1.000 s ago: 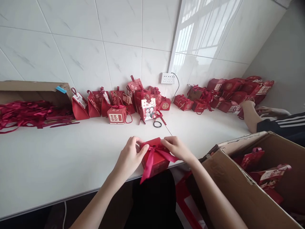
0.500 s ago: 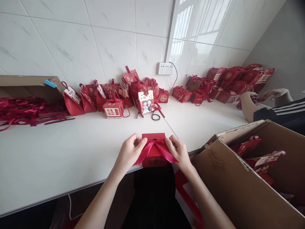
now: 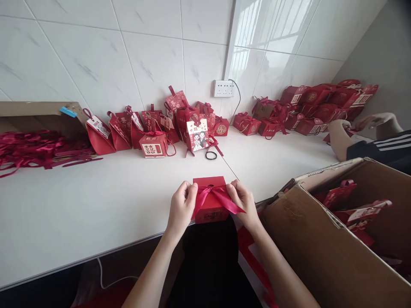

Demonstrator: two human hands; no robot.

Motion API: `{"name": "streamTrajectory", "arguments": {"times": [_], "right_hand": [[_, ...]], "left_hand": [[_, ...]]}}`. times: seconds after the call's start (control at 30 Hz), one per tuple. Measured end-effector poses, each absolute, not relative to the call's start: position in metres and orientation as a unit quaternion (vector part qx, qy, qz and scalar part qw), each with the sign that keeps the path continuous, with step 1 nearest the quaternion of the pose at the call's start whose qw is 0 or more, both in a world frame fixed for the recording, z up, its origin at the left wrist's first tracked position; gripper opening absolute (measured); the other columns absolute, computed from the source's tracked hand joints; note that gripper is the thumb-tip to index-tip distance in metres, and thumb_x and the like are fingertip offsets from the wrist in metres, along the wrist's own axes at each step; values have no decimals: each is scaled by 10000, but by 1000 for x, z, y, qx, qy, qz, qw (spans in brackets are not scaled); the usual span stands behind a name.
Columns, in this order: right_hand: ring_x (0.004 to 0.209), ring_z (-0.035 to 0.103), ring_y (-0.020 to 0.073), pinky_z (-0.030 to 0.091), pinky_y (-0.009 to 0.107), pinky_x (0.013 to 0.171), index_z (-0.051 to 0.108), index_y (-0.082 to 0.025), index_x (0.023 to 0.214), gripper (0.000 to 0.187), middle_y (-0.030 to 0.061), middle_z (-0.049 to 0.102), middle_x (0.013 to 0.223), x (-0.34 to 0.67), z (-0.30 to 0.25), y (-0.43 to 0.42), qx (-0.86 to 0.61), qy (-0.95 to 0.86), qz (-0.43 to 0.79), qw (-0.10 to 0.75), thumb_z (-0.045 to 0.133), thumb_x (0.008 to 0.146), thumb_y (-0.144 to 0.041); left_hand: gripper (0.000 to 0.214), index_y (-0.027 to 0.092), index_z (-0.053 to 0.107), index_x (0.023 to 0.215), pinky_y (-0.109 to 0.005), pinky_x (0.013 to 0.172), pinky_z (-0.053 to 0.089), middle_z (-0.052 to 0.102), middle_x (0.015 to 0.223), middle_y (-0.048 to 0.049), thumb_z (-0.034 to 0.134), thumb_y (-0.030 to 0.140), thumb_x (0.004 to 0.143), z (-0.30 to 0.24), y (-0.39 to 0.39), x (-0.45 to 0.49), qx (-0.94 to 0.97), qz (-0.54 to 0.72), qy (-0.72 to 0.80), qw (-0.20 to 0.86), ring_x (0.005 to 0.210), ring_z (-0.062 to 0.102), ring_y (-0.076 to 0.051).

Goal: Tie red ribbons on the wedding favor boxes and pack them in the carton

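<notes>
A red gift box (image 3: 210, 214) sits at the table's front edge, directly before me. Across its top runs a dark pink ribbon (image 3: 231, 203), knotted near a small hole, with two tails hanging down the front. My left hand (image 3: 183, 203) pinches the ribbon at the box's left side, thumb against fingers. On the right side, my right hand (image 3: 243, 201) pinches the ribbon in the same way. Both hands are close against the box's top edges. The exact bits of ribbon between the fingertips are partly hidden.
Decorated red boxes (image 3: 153, 145) line the wall, with more piled at the far right (image 3: 316, 100). Loose ribbons (image 3: 28, 145) fill a carton at left. A black ring (image 3: 211, 155) lies mid-table. An open cardboard box (image 3: 308, 226) stands at right; beyond it are another person's hands (image 3: 379, 122).
Both hands have shifted slightly right in the picture. The left ribbon tail now hangs more steeply beside my left hand. The view has turned a little.
</notes>
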State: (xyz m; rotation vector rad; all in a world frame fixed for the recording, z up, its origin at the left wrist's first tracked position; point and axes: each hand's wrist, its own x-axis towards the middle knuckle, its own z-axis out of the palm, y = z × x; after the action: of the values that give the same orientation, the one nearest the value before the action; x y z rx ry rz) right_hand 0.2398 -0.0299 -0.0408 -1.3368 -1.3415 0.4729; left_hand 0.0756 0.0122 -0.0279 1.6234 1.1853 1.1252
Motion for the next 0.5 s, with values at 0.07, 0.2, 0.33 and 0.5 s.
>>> {"name": "streamTrajectory", "arguments": {"times": [0.07,0.2,0.33,0.5], "right_hand": [[529,295,99,254,248,495,373,-209,616,405,-45,345,576,240,-41,-30,-563,-565,221,561,407,910,-484],[532,275,93,243,245,495,367,-205,616,435,-48,328,577,240,-44,-27,-541,-549,277,574,428,887,-541],[521,272,89,248,242,494,356,-208,611,454,-51,330,571,239,-46,-25,-519,-511,324,604,457,858,-575],[501,278,89,266,237,475,350,-208,570,499,-51,322,541,243,-41,-27,-538,-520,323,580,487,817,-620]], "left_hand": [[373,210,272,595,-206,456,256,261,538,62,440,407,865,-30,13,75,635,448,469,419,492,270,-87],[389,209,279,594,-208,461,259,261,544,61,444,444,855,-35,14,76,617,456,461,445,499,264,-89],[397,208,287,595,-214,475,258,261,554,60,448,468,848,-37,16,75,606,452,456,470,507,265,-89],[437,205,280,600,-225,504,257,263,572,58,449,529,839,-25,22,67,644,382,441,494,521,281,-91]]}}
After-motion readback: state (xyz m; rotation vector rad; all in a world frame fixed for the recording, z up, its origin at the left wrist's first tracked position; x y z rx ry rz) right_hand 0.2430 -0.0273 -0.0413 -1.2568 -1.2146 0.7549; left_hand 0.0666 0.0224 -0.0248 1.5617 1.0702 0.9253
